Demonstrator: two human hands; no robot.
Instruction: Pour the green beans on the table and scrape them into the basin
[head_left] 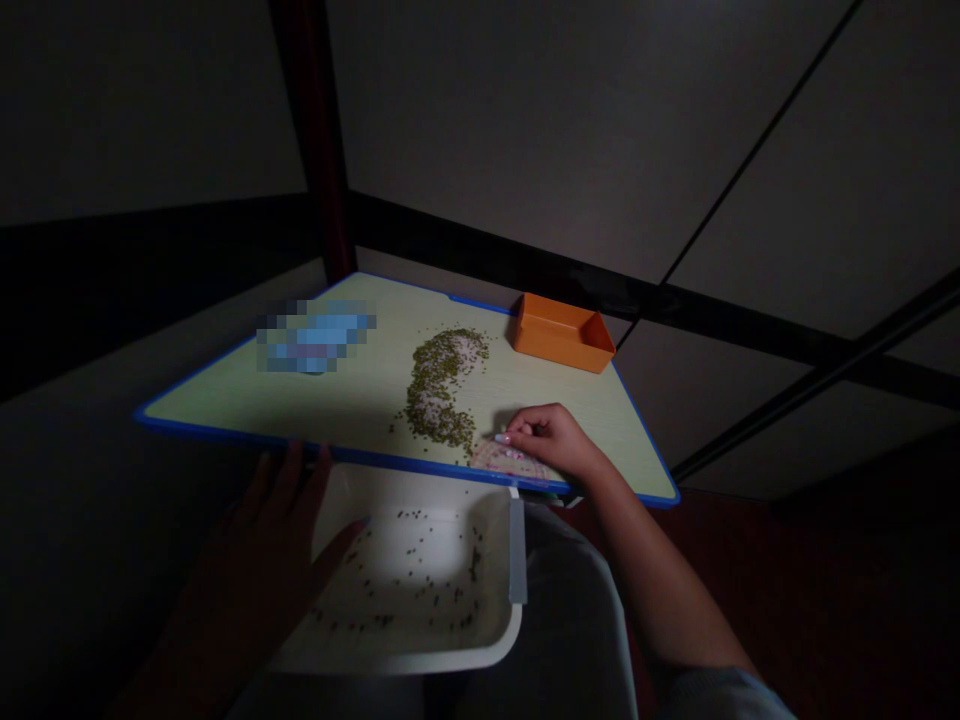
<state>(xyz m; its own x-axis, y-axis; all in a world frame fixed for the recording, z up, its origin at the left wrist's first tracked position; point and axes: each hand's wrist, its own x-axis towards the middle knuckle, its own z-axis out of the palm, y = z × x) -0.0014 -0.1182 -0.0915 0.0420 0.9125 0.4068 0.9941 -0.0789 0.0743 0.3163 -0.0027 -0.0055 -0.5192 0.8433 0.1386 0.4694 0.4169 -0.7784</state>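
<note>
My right hand (550, 438) is closed, thumb and fingers pinched at the upper edge of a clear, pinkish protractor (517, 466) at the front edge of the table (600, 440). Just left of it, a curved heap of small green beans mixed with whitish grains (435, 385) is spread over the tabletop. My left hand (277, 540), in shadow, has its fingers apart at the left side of a white plastic basin (420, 660). Scattered dark bits (431, 585) lie inside this basin, which sits below the table's front edge.
An orange open box (562, 345) stands at the back right of the table. Toward the left lies a blurred-out blue item (319, 340). Behind the table rise a dark red post (315, 130) and pale panels. My knee in grey cloth (577, 600) is right of the basin.
</note>
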